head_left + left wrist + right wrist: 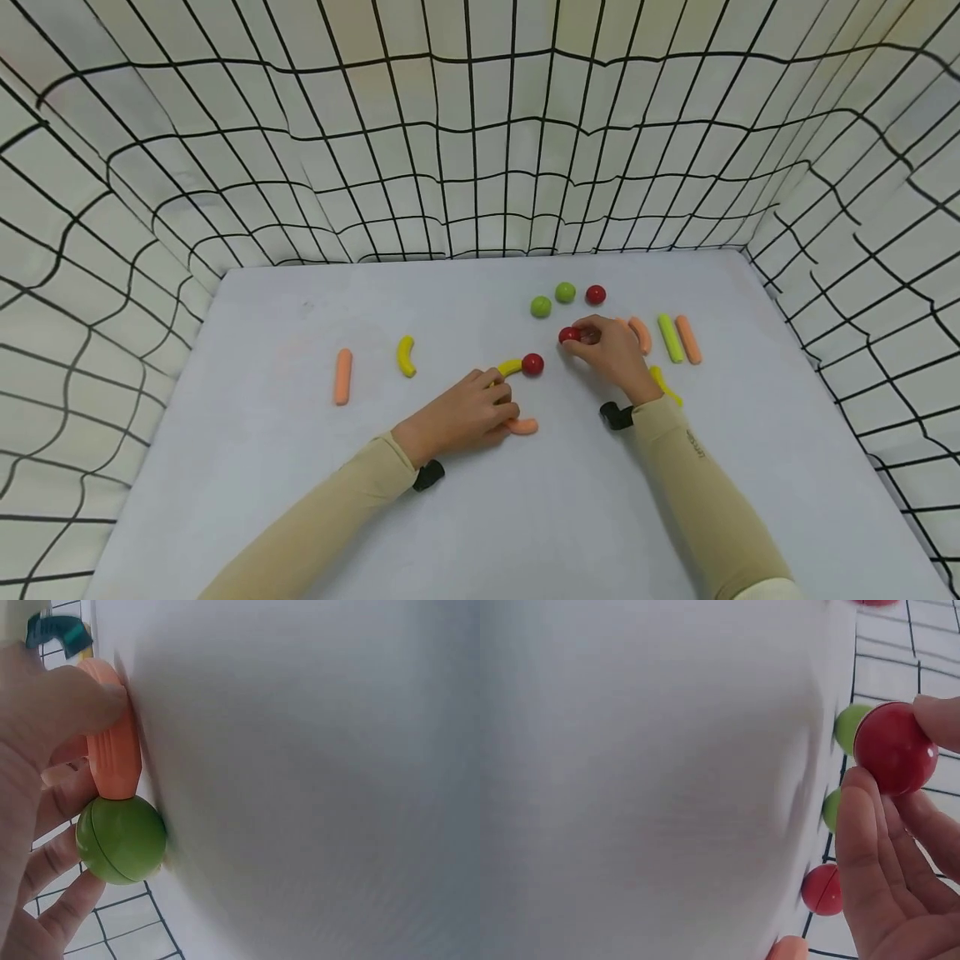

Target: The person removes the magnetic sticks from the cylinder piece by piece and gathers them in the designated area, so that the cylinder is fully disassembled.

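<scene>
My left hand (465,412) is low over the white table, thumb and fingers pinching a curved orange sausage-like piece (115,742). A green ball (121,840) touches that piece's end, with fingers behind it; the hand hides this ball in the head view. By the left fingertips lies a yellow banana-shaped piece (510,367), its tip against a red ball (532,364). My right hand (611,354) pinches another glossy red ball (896,748) between thumb and fingertips. Green balls (541,307) and a third red ball (596,294) are just beyond it.
Left lie an orange stick (342,377) and a yellow curved piece (406,357). Right of my right hand are orange curved pieces (641,335), a green stick (671,337), an orange stick (687,339) and a yellow piece (666,386). Black netting (480,129) surrounds the table's back and sides.
</scene>
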Available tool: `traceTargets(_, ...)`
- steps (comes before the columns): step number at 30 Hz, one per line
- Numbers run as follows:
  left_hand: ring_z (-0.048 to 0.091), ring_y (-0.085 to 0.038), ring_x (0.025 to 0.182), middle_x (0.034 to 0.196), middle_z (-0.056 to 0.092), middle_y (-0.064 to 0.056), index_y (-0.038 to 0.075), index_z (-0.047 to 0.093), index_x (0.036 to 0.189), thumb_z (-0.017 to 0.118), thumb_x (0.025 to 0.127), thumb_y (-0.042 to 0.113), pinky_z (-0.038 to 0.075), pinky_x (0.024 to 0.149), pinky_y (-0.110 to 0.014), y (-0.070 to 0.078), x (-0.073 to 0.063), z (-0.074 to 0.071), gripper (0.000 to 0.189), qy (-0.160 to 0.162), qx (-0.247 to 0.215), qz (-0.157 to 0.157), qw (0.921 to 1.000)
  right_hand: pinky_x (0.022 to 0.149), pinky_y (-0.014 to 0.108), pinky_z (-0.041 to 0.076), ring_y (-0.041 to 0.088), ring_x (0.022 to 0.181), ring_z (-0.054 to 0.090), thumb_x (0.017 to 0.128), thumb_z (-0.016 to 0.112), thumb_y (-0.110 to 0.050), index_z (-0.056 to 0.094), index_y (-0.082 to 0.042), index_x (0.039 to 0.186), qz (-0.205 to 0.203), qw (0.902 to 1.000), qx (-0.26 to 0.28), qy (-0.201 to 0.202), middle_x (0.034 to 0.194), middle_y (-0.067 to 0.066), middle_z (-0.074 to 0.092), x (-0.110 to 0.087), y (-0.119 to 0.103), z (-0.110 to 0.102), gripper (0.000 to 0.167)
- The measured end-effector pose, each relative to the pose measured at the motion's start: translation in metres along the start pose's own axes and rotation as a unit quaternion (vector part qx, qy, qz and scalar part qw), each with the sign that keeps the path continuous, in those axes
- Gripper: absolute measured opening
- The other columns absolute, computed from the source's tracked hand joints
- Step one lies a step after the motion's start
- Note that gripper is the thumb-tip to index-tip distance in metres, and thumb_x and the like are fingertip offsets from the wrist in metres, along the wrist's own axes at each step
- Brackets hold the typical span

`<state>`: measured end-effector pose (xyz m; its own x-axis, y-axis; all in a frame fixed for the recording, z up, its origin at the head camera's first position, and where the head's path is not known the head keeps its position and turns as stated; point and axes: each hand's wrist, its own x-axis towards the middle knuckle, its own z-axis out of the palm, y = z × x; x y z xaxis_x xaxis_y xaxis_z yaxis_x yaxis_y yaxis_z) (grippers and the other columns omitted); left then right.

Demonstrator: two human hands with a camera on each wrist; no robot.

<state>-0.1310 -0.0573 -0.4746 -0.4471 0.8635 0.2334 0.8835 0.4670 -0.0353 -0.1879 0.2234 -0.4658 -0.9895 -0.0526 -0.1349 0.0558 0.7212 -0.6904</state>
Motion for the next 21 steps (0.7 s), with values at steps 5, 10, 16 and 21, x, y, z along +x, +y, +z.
traceTargets(5,0.061,-0.018,0.108,0.099,0.072,0.004,0.022,0.077,0.101,0.076,0.094,0.034,0.055,0.092,-0.031,0.0,-0.003,-0.001,0.014,-0.006,0.003,-0.001,1.0,0.091,0.038,0.054,0.028,0.11,0.065,0.093,0.073,-0.039,0.066,-0.012,0.13,0.049,0.9985,-0.005,-0.024,0.122,0.011,0.071,0.019,-0.004,-0.002,0.047)
traceTargets(10,0.06,-0.017,0.105,0.098,0.071,0.005,0.023,0.074,0.097,0.076,0.094,0.032,0.054,0.092,-0.03,0.002,-0.004,-0.001,0.01,0.008,0.002,0.001,1.0,0.089,0.037,0.054,0.029,0.109,0.063,0.094,0.072,-0.038,0.064,-0.01,0.131,0.059,0.9979,0.001,-0.028,0.124,0.013,0.069,0.031,-0.005,-0.005,0.047)
traceTargets(16,0.059,-0.017,0.104,0.099,0.07,0.006,0.023,0.074,0.096,0.077,0.093,0.032,0.053,0.088,-0.029,0.003,-0.005,0.0,0.009,0.016,-0.002,-0.004,0.9999,0.085,0.034,0.055,0.028,0.106,0.066,0.095,0.072,-0.037,0.064,-0.009,0.132,0.055,0.9982,0.0,-0.023,0.125,0.014,0.069,0.041,-0.002,-0.003,0.048)
traceTargets(21,0.06,-0.016,0.105,0.1,0.07,0.007,0.025,0.074,0.097,0.075,0.094,0.032,0.054,0.09,-0.029,0.002,-0.008,0.0,0.008,0.008,0.002,-0.01,0.9999,0.08,0.03,0.054,0.027,0.103,0.068,0.095,0.072,-0.036,0.065,-0.008,0.132,0.05,0.9986,0.004,-0.018,0.124,0.014,0.07,0.046,0.001,0.0,0.046)
